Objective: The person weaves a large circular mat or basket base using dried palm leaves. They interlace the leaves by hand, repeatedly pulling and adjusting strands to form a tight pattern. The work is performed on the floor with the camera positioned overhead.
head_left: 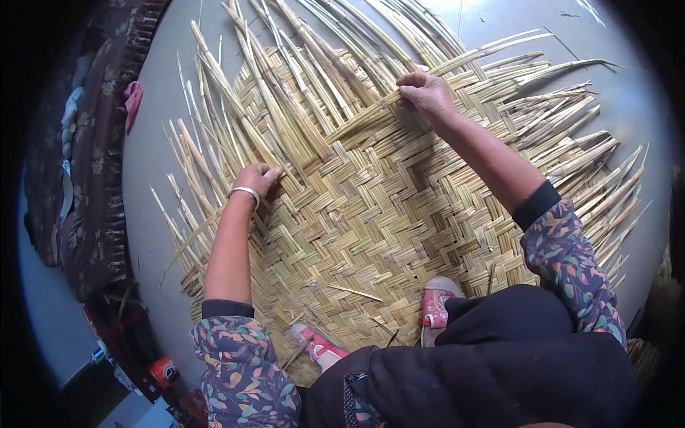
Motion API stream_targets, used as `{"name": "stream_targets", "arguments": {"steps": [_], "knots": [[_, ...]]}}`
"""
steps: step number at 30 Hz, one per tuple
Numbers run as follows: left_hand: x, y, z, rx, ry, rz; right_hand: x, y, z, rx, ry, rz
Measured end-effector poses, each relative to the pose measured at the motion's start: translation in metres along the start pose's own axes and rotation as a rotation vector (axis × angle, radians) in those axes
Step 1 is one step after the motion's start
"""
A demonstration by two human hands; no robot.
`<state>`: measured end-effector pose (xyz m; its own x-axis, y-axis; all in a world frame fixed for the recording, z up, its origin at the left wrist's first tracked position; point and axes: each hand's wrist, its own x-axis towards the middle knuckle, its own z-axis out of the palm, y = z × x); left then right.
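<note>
Squatting on a half-woven reed mat point(371, 214) spread over a grey floor point(153, 185), pink shoes point(435, 303) planted on its near edge. Right hand point(424, 91) far out near the mat's far edge, fingers clenched around one flattened reed strip point(364, 118), pinching it at its upper end. Strip's long axis running diagonally, from the right hand's fingertips down and leftward toward the left hand, lying over the woven part. Left hand point(257, 178), silver bangle point(245, 192) at the wrist, down near the mat's left edge, fingers curled and pressing on the weave where loose strips point(214, 85) fan out; whether actually gripping a strand there, cannot tell. Held strip thus between the two hands, its free lower end nearer the left hand, its gripped end in the right. More unwoven strip ends point(571, 143) bristling past the right edge. Dark patterned cloth point(100, 143) heaped on the floor beyond the left edge.
</note>
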<state>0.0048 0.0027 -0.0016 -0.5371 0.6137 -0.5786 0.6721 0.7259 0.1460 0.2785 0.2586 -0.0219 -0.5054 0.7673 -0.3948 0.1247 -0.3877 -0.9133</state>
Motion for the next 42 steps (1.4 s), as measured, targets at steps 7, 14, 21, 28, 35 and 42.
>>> {"name": "stream_targets", "arguments": {"steps": [7, 14, 21, 28, 35, 42], "knots": [[-0.011, 0.057, -0.014, 0.492, 0.017, -0.038, 0.002, 0.013, -0.013, -0.039, -0.037, -0.049], [0.001, 0.133, 0.03, -0.034, 0.454, 0.45, -0.009, -0.002, -0.023, 0.174, -0.206, 0.051], [0.01, 0.163, 0.028, -0.557, 0.126, 0.195, 0.001, -0.001, -0.039, 0.293, -0.372, 0.07], [0.01, 0.162, 0.047, -0.381, 0.546, 0.297, 0.018, -0.029, -0.028, -0.091, -0.391, 0.139], [0.012, 0.165, 0.059, -0.471, 0.773, 0.284, 0.049, -0.052, 0.009, -0.557, -0.28, -0.121], [0.022, 0.16, 0.071, -0.672, 0.747, 0.159, 0.063, -0.052, 0.022, -0.984, -0.301, -0.094]]}}
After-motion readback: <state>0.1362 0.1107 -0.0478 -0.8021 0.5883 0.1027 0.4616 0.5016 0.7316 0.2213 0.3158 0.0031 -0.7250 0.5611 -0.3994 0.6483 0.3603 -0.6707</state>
